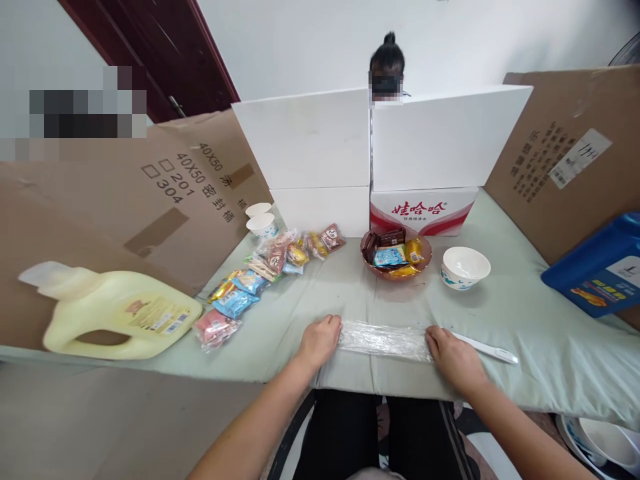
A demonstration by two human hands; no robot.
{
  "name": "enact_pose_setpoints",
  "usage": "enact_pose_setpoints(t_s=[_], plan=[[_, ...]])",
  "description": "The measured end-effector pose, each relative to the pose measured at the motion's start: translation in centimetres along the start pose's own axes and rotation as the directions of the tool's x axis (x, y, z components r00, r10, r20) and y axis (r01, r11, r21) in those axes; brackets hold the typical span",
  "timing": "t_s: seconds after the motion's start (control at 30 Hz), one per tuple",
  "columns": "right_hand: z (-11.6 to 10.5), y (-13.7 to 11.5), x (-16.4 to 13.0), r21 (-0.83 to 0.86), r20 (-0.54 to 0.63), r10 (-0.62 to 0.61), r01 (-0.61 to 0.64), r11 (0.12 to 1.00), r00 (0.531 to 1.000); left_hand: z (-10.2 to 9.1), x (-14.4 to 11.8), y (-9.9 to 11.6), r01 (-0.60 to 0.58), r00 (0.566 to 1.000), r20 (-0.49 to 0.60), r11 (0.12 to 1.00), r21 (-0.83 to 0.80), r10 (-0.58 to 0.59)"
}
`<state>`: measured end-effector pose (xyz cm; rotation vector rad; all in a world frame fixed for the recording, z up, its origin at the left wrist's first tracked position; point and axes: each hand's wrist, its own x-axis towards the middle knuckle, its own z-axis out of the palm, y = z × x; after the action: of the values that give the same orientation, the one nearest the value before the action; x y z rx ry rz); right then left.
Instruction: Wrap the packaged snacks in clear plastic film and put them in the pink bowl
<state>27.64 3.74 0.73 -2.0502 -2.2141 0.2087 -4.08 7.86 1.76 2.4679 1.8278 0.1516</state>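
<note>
A folded strip of clear plastic film [383, 339] stretches flat between my hands near the table's front edge. My left hand [320, 340] pinches its left end, and my right hand [455, 357] grips the right end with curled fingers. A slim white plastic utensil [487, 348] lies beside my right hand, its inner end partly hidden behind the fingers. Beyond the film sits a pinkish glass bowl [395, 272] with wrapped snacks in it. To that bowl's right is a white patterned paper bowl [465, 267].
Wrapped snacks [235, 300] trail along the left side, near two white cups [263, 225] and a pale yellow jug [150, 307] on its side. A blue bottle [595, 273] leans at right. Cardboard [200, 193] and white boxes [310, 147] wall the table; a person's head [387, 63] shows behind.
</note>
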Motion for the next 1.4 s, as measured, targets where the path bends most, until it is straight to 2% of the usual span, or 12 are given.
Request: enact_pose_setpoints(t_s=[0.13,0.3,0.4,0.47,0.63,0.73,0.83,0.97,1.07,1.17,1.3,1.4], plan=[[0.1,0.1,-0.2,-0.079,-0.119,-0.032,0.023,0.997,0.992,-0.7,-0.4,0.2,0.007,1.000,-0.024,0.999,0.036,-0.006],[-0.2,-2.4,-0.5,-0.078,-0.393,-0.241,0.229,0.970,0.887,-0.6,-1.4,3.5,-0.060,0.942,-0.329,0.998,0.011,0.060],[0.9,-4.9,-0.3,-0.098,-0.282,-0.505,0.499,0.861,0.816,1.2,-2.2,6.3,-0.207,0.944,-0.271,0.978,-0.038,0.189],[2.1,-5.5,-0.2,-0.113,-0.185,-0.581,0.570,0.814,0.793,2.6,-2.8,7.1,-0.212,0.963,-0.180,0.976,-0.047,0.201],[3.4,-2.4,-1.5,-0.158,-0.177,-0.436,0.412,0.897,0.882,4.0,-3.9,4.7,-0.152,0.984,-0.101,0.988,-0.020,0.149],[2.9,-0.3,-4.0,-0.182,-0.216,-0.431,0.398,0.899,0.876,3.3,-4.4,3.9,-0.125,0.982,-0.144,0.992,-0.006,0.123],[2.6,0.6,-7.0,-0.209,-0.237,-0.458,0.415,0.885,0.857,2.4,-4.6,5.4,-0.055,0.979,-0.201,0.998,-0.043,0.045],[2.4,1.7,-10.1,-0.171,-0.307,-0.466,0.434,0.885,0.830,2.2,-4.1,8.9,-0.091,0.986,-0.148,0.989,-0.116,0.074],[1.5,2.5,-11.5,-0.108,-0.362,-0.470,0.465,0.879,0.805,2.6,-3.3,10.5,-0.191,0.980,-0.093,0.968,-0.165,0.177],[-1.0,2.6,-12.2,-0.073,-0.371,-0.552,0.569,0.819,0.747,2.9,-2.5,10.7,-0.343,0.939,-0.067,0.916,-0.208,0.337],[-5.4,0.6,-12.0,0.074,-0.209,-0.672,0.696,0.714,0.711,2.6,-2.1,10.0,-0.487,0.871,-0.062,0.841,-0.235,0.487],[-7.8,-1.0,-10.5,0.328,-0.072,-0.682,0.663,0.673,0.728,2.3,-2.3,9.6,-0.522,0.852,-0.133,0.805,-0.283,0.506]])
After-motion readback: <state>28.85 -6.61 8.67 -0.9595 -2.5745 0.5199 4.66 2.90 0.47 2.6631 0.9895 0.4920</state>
